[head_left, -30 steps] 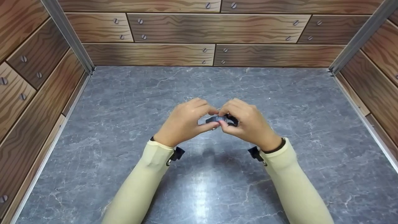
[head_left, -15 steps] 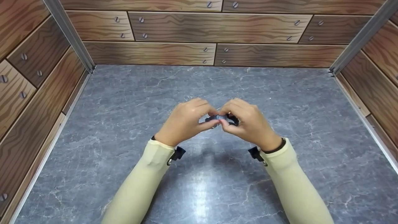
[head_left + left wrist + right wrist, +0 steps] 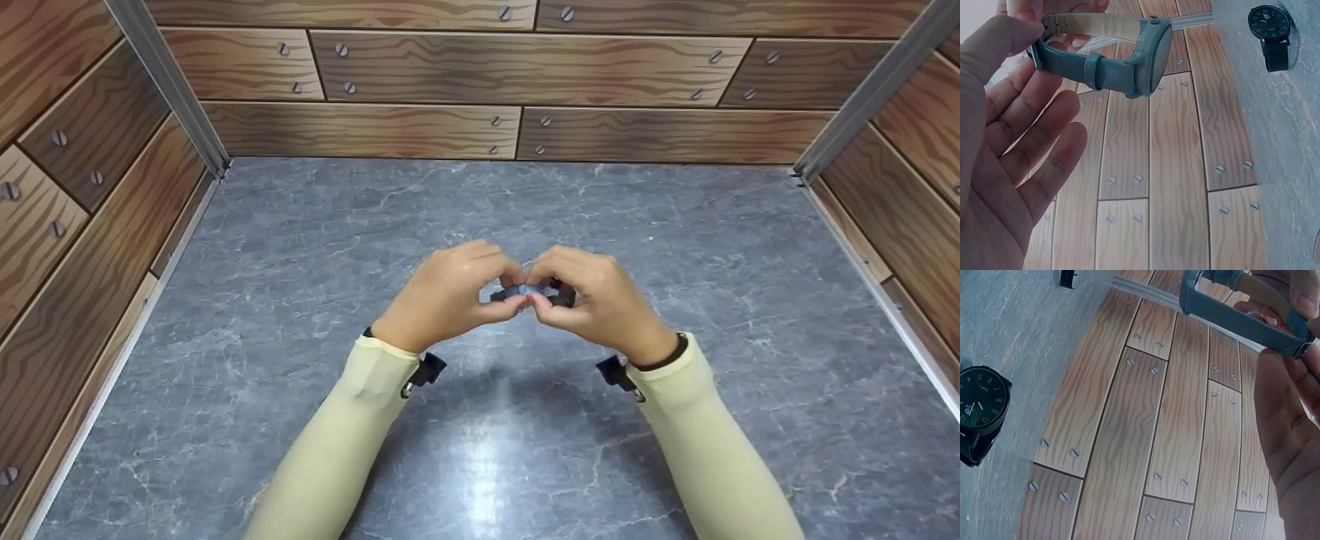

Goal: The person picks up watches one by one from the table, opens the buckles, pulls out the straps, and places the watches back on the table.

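Observation:
Both hands hold a blue-grey wristwatch [image 3: 1086,67] in front of the body, its strap bent round into a loop. My left hand [image 3: 450,289] pinches the strap's buckle end between thumb and forefinger, and the other fingers are spread in the left wrist view. My right hand [image 3: 596,289] pinches the strap beside the left fingertips. The strap [image 3: 1241,323] has a tan lining, and the watch case [image 3: 1154,59] points away from the fingers. In the head view the hands cover much of the watch.
A black wristwatch [image 3: 983,402] lies on the grey marbled table [image 3: 480,202]; it also shows in the left wrist view. A small black strap piece [image 3: 1069,278] shows at the top edge of the right wrist view. Wood-patterned walls [image 3: 525,71] enclose the table at the back and sides.
The right hand has shifted slightly down towards the body, and the watch moves a little with the fingertips. Both hands keep their pinch.

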A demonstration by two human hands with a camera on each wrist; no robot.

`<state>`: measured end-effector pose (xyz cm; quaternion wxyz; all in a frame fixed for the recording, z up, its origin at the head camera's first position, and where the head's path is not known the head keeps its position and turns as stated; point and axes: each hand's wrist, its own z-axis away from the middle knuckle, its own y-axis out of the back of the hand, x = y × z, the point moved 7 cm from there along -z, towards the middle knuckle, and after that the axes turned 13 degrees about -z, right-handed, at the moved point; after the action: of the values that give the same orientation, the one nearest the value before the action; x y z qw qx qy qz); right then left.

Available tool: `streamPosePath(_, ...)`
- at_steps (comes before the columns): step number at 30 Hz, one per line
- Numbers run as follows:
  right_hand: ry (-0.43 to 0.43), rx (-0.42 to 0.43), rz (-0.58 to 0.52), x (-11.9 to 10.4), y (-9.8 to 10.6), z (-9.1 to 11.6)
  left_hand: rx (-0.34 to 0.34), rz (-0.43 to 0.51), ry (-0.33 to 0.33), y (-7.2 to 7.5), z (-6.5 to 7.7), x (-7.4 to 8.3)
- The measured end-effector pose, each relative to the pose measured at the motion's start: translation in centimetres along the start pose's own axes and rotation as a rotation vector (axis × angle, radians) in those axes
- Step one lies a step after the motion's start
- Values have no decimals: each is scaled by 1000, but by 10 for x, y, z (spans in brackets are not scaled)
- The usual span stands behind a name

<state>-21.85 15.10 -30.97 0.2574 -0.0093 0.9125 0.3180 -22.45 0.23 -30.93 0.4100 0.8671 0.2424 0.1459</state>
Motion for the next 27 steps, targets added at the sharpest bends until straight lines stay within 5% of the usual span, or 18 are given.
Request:
streamPosePath(13, -23, -11, -77, 1, -1, 1, 4, 23, -7, 0, 2, -2)
streamPosePath(27, 6, 4, 47, 0, 2, 1, 1, 40, 22, 0, 1, -4)
